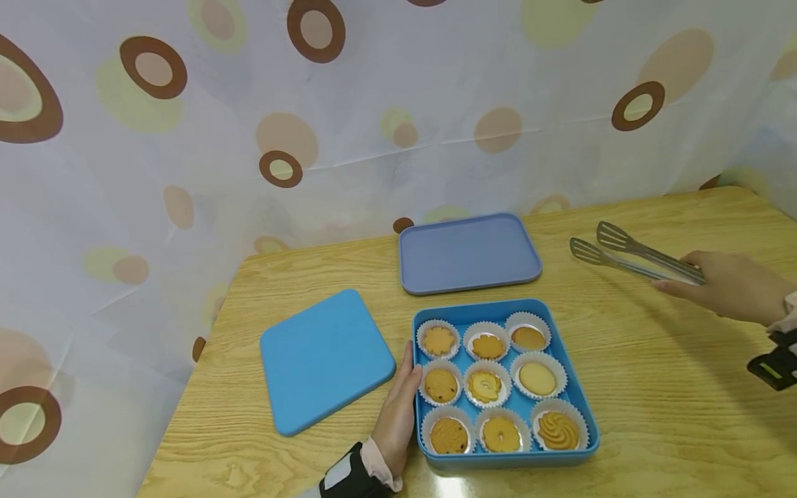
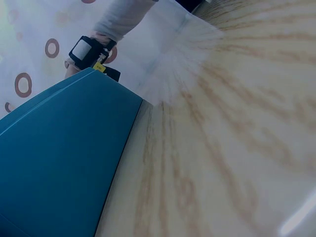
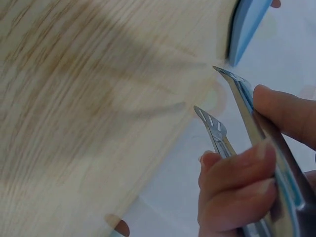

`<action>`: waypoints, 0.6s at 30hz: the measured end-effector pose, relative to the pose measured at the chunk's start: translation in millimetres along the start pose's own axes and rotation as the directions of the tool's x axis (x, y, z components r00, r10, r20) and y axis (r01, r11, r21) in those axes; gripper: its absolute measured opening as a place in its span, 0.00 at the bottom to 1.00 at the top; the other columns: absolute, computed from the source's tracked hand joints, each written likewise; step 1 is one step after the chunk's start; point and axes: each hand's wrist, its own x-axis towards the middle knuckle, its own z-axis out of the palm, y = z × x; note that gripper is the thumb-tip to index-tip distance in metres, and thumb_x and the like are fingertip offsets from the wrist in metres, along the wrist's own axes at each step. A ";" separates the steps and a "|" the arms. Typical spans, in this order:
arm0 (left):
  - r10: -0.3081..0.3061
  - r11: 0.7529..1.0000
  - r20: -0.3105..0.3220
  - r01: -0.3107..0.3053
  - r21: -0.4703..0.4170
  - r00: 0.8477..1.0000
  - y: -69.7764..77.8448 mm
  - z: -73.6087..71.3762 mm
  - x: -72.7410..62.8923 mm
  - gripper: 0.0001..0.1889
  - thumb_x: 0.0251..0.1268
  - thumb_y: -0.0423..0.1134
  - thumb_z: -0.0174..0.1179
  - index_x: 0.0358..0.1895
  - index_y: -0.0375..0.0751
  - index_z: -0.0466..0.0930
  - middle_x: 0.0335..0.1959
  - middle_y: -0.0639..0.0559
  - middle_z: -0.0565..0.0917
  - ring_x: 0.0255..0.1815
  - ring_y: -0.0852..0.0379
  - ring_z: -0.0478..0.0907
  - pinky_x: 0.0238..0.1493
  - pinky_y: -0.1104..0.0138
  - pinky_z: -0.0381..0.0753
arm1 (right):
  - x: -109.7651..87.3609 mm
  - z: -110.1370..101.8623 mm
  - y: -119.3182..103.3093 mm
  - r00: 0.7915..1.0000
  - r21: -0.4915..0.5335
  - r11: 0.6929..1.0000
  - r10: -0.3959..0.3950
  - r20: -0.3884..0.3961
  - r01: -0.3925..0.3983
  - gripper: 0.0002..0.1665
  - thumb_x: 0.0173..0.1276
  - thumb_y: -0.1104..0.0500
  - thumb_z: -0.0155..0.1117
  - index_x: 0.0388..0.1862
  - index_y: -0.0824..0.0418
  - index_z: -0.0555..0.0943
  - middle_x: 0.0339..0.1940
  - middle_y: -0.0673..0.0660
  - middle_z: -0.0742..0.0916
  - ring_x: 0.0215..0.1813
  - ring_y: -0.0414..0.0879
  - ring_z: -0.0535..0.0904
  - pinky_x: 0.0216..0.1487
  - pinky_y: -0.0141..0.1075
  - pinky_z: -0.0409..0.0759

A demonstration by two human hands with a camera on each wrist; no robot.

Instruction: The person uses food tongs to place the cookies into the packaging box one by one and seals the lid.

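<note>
Metal tongs with slotted ends are held in my right hand, over the right side of the table. Their two arms stand apart with nothing between them; the right wrist view shows fingers and thumb along the tongs. My left hand lies along the left wall of a blue box, fingers fairly straight against it. Inside the box are several cookies, each in a white paper cup, set in three rows. The left wrist view is largely filled by the box's side.
A blue lid lies flat on the wooden table, left of the box. Behind the box, near the table's back edge, is a grey-blue tray. A patterned curtain hangs behind the table.
</note>
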 end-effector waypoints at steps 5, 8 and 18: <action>-0.003 1.000 0.000 0.003 0.005 1.000 0.0 -0.2 0.2 0.33 0.80 0.50 0.36 0.79 0.45 0.36 0.80 0.45 0.37 0.79 0.44 0.28 0.74 0.43 0.32 | 2.6 6.6 5.8 1.000 0.042 0.999 0.015 0.013 -0.016 0.42 0.75 0.42 0.51 0.51 0.87 0.65 0.14 0.54 0.76 0.14 0.45 0.70 0.17 0.37 0.70; -0.005 1.000 -0.001 0.005 0.008 1.000 -0.2 0.1 0.5 0.33 0.80 0.50 0.36 0.79 0.45 0.36 0.80 0.45 0.37 0.79 0.44 0.28 0.74 0.43 0.32 | 3.5 9.6 8.9 0.999 0.064 0.997 0.030 0.029 -0.032 0.42 0.75 0.41 0.51 0.52 0.86 0.65 0.12 0.53 0.74 0.13 0.44 0.69 0.16 0.37 0.69; -0.002 1.000 -0.004 0.002 0.003 1.000 -0.3 0.1 2.3 0.33 0.80 0.50 0.37 0.79 0.45 0.36 0.80 0.44 0.37 0.79 0.44 0.28 0.74 0.43 0.32 | 6.7 16.3 16.1 0.998 0.022 0.999 0.038 0.048 -0.039 0.42 0.72 0.39 0.54 0.45 0.83 0.67 0.10 0.52 0.73 0.12 0.43 0.67 0.17 0.35 0.66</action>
